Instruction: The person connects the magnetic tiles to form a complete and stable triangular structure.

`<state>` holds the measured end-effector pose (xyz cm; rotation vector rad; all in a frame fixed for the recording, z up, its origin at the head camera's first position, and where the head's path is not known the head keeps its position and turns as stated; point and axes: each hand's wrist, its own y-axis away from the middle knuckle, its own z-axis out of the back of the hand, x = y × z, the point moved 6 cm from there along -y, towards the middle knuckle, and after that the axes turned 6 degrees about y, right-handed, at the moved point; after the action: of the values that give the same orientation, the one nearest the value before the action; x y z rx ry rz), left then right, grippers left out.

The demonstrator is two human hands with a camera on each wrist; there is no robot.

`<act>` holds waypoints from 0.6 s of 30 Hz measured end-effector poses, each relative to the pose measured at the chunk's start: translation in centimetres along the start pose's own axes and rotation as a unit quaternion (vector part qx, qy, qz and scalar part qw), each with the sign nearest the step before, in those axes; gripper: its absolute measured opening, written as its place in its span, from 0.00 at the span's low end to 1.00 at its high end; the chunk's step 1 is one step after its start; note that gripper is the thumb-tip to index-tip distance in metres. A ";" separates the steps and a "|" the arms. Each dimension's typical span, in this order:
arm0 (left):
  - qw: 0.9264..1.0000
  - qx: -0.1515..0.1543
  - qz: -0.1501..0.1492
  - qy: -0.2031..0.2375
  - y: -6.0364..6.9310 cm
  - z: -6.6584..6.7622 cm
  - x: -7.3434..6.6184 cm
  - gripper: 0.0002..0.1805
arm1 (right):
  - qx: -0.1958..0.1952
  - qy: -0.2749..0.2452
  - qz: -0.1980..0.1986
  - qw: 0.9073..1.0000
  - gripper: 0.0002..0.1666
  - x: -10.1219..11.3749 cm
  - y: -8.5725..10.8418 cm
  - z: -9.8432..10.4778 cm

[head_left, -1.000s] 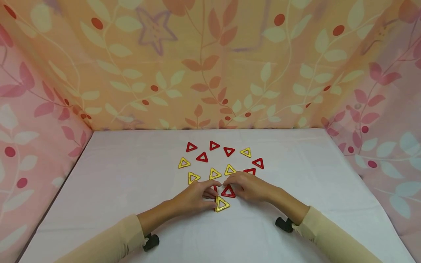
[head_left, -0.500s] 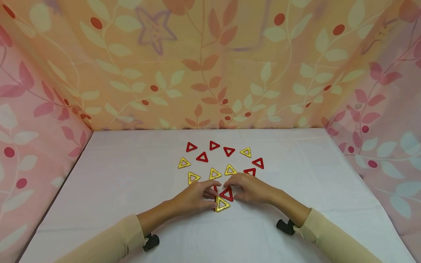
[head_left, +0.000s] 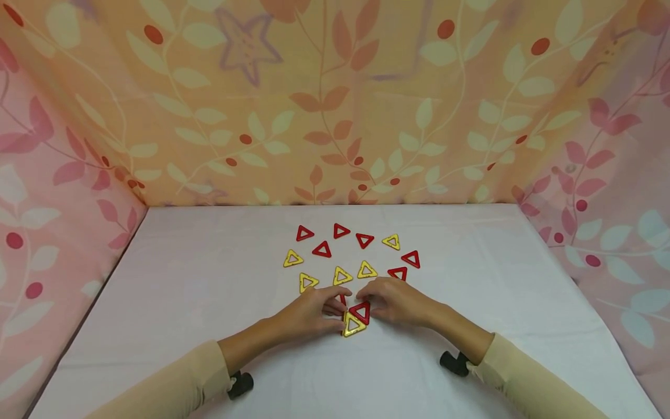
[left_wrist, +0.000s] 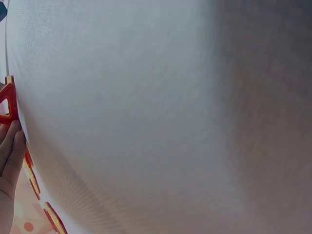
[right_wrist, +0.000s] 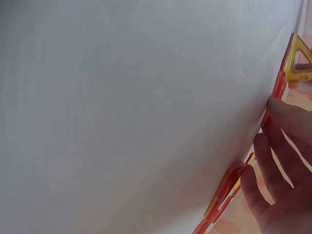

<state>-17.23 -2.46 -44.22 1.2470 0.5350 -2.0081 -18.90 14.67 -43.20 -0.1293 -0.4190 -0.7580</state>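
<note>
Red triangle (head_left: 367,312) is now drawn away from far edge of table (head_left: 209,279), against yellow triangle (head_left: 345,326); contact judged nearly made. Red pinched by right hand (head_left: 400,298), yellow seemingly gripped by left hand (head_left: 315,314). Other triangles (head_left: 328,250) spread nearer far edge.

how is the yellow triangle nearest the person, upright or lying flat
Upright: in the right wrist view, the yellow triangle stands up from the tabletop, its face showing. Any lean is unclear.
</note>
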 end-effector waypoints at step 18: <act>1.000 0.002 0.007 0.005 0.1 0.0 -0.1 0.32 | -0.002 -0.005 0.031 0.999 0.17 0.5 -0.2 0.1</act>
<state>-17.12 -2.48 -44.14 1.2612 0.5250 -1.9934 -18.71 14.22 -42.88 -0.1501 -0.4205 -0.6968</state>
